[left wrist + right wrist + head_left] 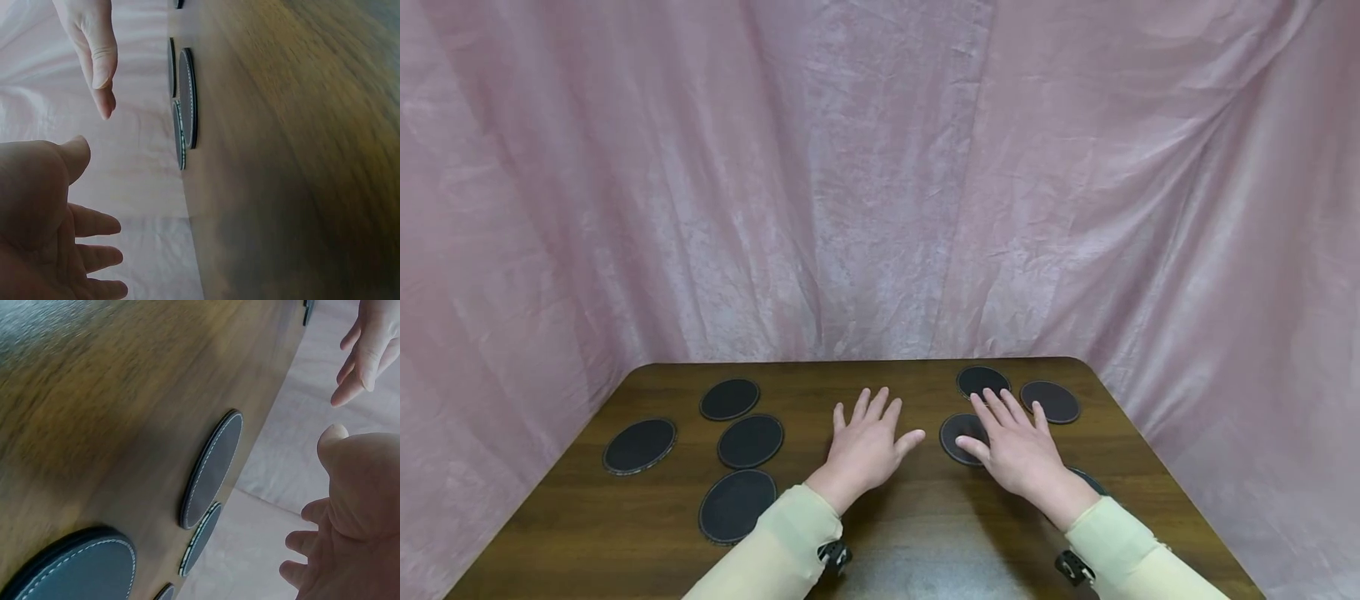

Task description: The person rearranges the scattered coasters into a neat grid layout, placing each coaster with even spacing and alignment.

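My left hand (865,450) is held palm down over the middle of the table, fingers spread, holding nothing. To its right, my right hand (1018,454) hovers likewise with spread fingers. Under its thumb and fingertips lies a round black coaster (961,433), partly covered in the head view. Beyond the fingertips are two more coasters, one dark (983,379) and one browner (1052,402). Another coaster (1090,482) is mostly hidden by the right wrist. Both wrist views show the palms raised off the tabletop, with white-stitched coasters (189,100) (214,469) lying flat.
Left of the hands lie a far coaster (730,399), a middle coaster (751,442), a near coaster (736,507) and an outer coaster (640,447). The brown wooden table (595,542) has rounded far corners. Pink curtains (880,183) hang behind it.
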{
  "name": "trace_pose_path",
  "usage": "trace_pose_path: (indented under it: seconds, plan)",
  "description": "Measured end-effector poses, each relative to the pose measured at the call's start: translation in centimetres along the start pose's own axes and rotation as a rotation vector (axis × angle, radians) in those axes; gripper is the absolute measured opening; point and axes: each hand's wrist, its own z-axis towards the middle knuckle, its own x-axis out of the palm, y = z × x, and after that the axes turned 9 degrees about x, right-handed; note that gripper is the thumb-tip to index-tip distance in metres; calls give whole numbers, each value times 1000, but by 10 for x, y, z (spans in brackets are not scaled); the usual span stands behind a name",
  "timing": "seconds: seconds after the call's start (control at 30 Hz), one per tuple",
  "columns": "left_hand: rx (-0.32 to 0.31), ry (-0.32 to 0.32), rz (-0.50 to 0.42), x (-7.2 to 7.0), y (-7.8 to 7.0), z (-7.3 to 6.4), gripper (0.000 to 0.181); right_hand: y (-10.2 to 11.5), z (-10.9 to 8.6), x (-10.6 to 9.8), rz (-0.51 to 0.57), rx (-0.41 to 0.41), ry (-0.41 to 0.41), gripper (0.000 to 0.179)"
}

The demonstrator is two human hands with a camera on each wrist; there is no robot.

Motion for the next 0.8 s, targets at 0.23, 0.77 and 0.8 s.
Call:
trace_pose_path:
  seconds: [0.23,0.77,0.8]
  plan:
    - [13,-2,-23,8,-7,7,79,-7,-3,1,9,18,-2,78]
    - [19,15,-62,22,-22,22,69,-24,-10,7,8,50,71,78]
    - [17,12,-70,22,-23,22,68,-25,-9,7,6,54,77,78]
